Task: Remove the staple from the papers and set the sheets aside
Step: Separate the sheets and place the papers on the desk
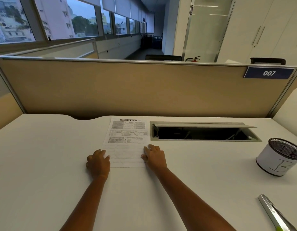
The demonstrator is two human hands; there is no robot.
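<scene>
A printed sheet headed "Types of Economy" (pixel 127 130) lies flat on the white desk (pixel 44 155), its far end near the partition. A second, mostly blank sheet (pixel 126 156) overlaps its near half. My left hand (pixel 98 162) rests on the left edge of the blank sheet, fingers curled on the paper. My right hand (pixel 154 157) presses on the right edge, fingers spread. No staple can be made out; a tiny dark speck sits by my right thumb. A metal tool (pixel 276 214), perhaps a staple remover or stapler, lies at the desk's near right.
An open cable hatch (pixel 204 131) is sunk into the desk right of the papers. A mesh cup (pixel 281 156) wrapped in white paper stands at the right. A beige partition (pixel 127 90) with a "007" plate (pixel 268 73) closes the back.
</scene>
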